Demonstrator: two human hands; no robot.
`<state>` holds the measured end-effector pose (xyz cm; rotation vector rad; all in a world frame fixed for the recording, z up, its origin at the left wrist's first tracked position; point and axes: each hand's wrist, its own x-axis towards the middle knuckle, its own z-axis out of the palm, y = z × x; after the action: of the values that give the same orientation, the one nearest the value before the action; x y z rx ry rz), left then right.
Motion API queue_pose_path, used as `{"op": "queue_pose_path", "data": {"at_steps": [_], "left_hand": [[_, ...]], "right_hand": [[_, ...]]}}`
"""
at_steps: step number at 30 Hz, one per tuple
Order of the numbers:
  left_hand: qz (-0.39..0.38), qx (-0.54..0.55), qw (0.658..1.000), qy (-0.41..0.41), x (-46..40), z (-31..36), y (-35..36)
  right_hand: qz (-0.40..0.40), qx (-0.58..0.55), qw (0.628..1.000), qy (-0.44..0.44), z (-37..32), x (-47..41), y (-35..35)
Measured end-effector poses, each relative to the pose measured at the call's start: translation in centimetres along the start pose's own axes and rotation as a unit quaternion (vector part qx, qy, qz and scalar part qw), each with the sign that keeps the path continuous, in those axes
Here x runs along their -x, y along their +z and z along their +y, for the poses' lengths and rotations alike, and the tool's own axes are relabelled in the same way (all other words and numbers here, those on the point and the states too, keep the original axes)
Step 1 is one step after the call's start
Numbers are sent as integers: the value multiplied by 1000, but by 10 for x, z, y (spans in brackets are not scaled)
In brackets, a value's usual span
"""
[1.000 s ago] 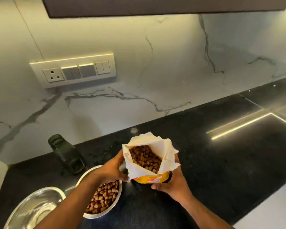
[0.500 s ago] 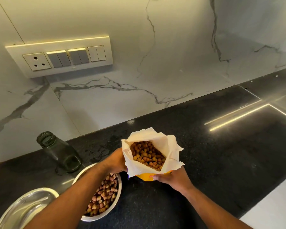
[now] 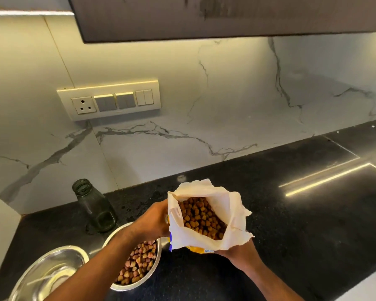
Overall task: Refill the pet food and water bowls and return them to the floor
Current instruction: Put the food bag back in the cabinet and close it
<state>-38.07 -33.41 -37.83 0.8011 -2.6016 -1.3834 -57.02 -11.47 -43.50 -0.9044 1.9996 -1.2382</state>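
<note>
Both hands (left hand (image 3: 152, 220), right hand (image 3: 239, 253)) have raised the bag (image 3: 206, 216).

Open kibble bag held over the counter

I gripped the open food bag (image 3: 206, 218) with my left hand (image 3: 149, 220) and right hand (image 3: 240, 252). A kibble-filled bowl (image 3: 139, 259), steel water bowl (image 3: 50, 272) and glass bottle (image 3: 95, 208) stood on the black counter (image 3: 302, 224).

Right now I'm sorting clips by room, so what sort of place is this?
Most likely a home kitchen: a black stone counter, a marble-look wall with a switch panel, and a cabinet overhead.
</note>
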Motion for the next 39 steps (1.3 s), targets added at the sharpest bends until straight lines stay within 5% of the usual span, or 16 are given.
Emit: {"op": "queue_pose_path", "data": {"at_steps": [7, 16, 39], "left_hand": [[83, -4, 995, 51, 54, 44, -26], [194, -4, 974, 114, 146, 102, -55], [386, 127, 861, 306, 295, 275, -255]], "right_hand": [[-41, 1, 999, -27, -46, 6, -17], [-87, -41, 976, -195, -139, 47, -34], [-47, -88, 834, -542, -446, 131, -28]]}}
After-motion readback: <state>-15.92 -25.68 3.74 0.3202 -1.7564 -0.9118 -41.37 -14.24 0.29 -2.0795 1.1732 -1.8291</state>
